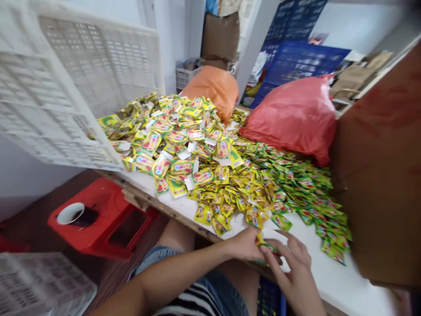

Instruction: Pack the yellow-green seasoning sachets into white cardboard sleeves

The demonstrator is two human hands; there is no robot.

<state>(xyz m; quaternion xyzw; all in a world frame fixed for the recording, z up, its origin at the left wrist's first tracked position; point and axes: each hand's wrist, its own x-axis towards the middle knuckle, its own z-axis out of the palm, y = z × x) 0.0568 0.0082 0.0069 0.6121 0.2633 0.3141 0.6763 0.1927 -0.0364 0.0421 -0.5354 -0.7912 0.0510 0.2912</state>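
A big heap of small yellow-green sachets (210,162) covers a white table (332,281). At the table's near edge my left hand (245,243) and my right hand (294,267) meet over a small bundle of sachets (267,245). Both hands pinch that bundle between fingers and thumbs. My left forearm reaches in from the lower left across my lap. Loose sachets lie just beyond my fingers.
A white plastic crate (66,87) leans at the left. An orange bag (213,87) and a red bag (292,116) sit behind the heap. A brown cardboard wall (381,166) stands at the right. A red stool (101,219) with a cup (70,213) is below left.
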